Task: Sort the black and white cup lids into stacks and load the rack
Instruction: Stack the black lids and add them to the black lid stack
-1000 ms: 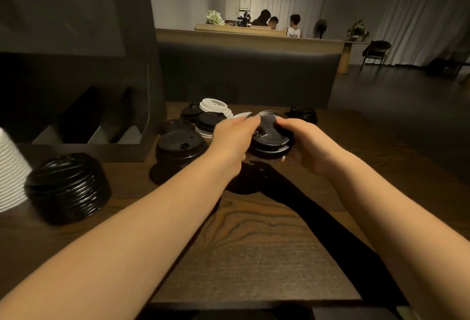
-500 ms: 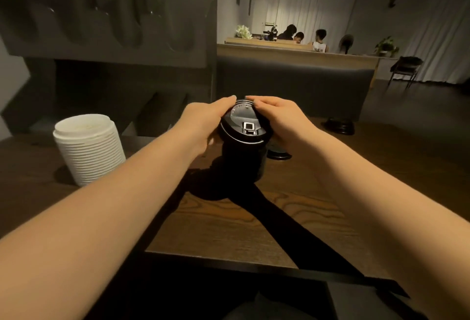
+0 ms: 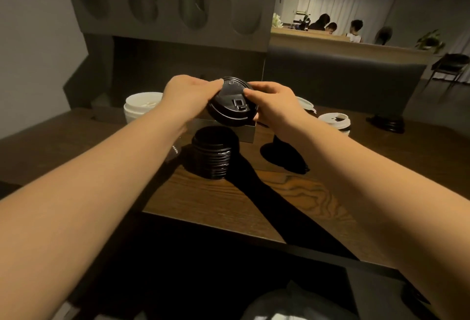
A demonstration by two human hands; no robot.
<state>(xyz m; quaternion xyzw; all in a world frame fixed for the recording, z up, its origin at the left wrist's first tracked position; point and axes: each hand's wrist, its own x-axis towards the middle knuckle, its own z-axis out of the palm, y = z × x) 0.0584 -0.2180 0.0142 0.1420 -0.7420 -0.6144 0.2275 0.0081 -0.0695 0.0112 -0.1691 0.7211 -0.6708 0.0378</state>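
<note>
At the table's [image 3: 292,192] far left edge a stack of white lids [image 3: 142,108] stands under the rack [image 3: 173,9], whose scooped slots look empty, though the dim light makes that uncertain. Your left hand [image 3: 188,98] and right hand [image 3: 274,105] clasp a black lid [image 3: 232,105] by opposite rims, tilted, above the black lid stack [image 3: 213,154] near the middle. It's likely light, thin plastic that flexes and slips, so hold the rim gently. Toward the far right edge stand a white-lidded stack [image 3: 334,121] and more black lids [image 3: 389,123].
</note>
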